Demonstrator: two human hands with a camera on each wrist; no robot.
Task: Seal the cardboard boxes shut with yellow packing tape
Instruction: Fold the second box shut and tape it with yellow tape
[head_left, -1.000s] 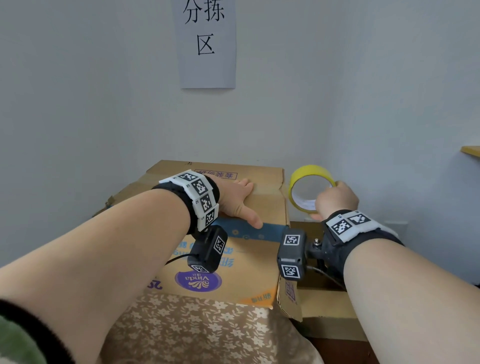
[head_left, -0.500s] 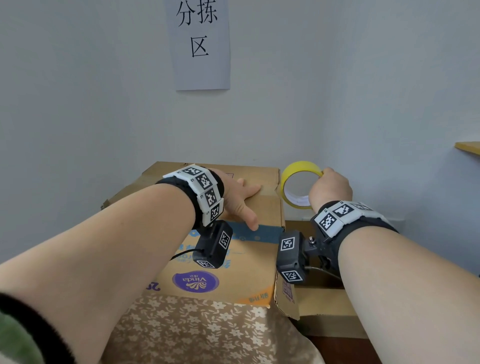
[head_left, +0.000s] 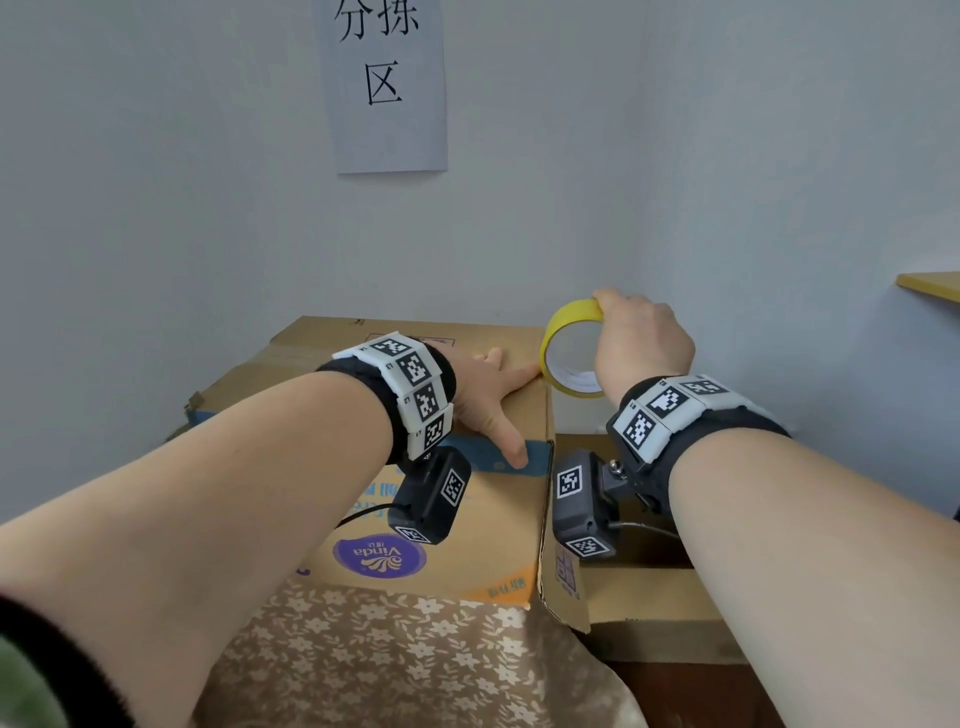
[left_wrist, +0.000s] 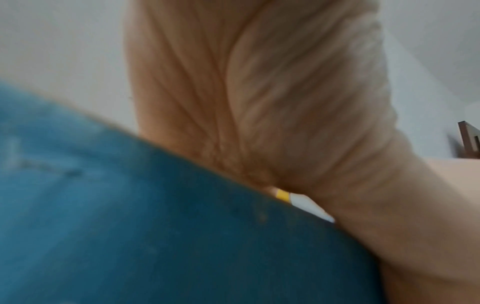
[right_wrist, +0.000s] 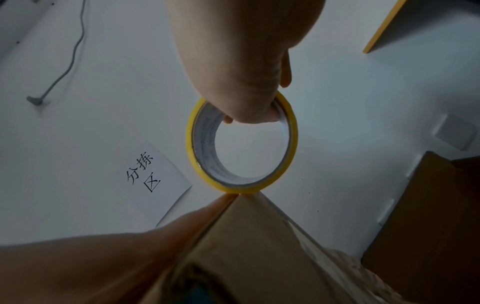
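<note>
Hands first: the left hand lies flat with fingers spread on top of the Vinda cardboard box, thumb hooked over the box's blue-printed front edge, while the right hand is curled round the upper rim of the yellow packing tape roll, fingertips tucked inside its white core as the right wrist view shows. The roll stands on edge at the right-hand top corner of the box, its lowest point touching or just off that corner; the left index fingertip reaches almost to it. Whether a free tape end is already stuck to the cardboard cannot be told from these views. The step in hand looks like starting a strip at that corner. To do it well, the person would want the left fingertip to pin the tape end firmly onto the box top before the right hand draws the roll away, keeping the roll square to the seam so the strip runs straight and without wrinkles. The left palm's downward pressure should hold the flaps level and closed. A second, lower cardboard box sits just right of the Vinda box, a floral cloth lies at its near side, and a paper wall sign hangs above it.
</note>
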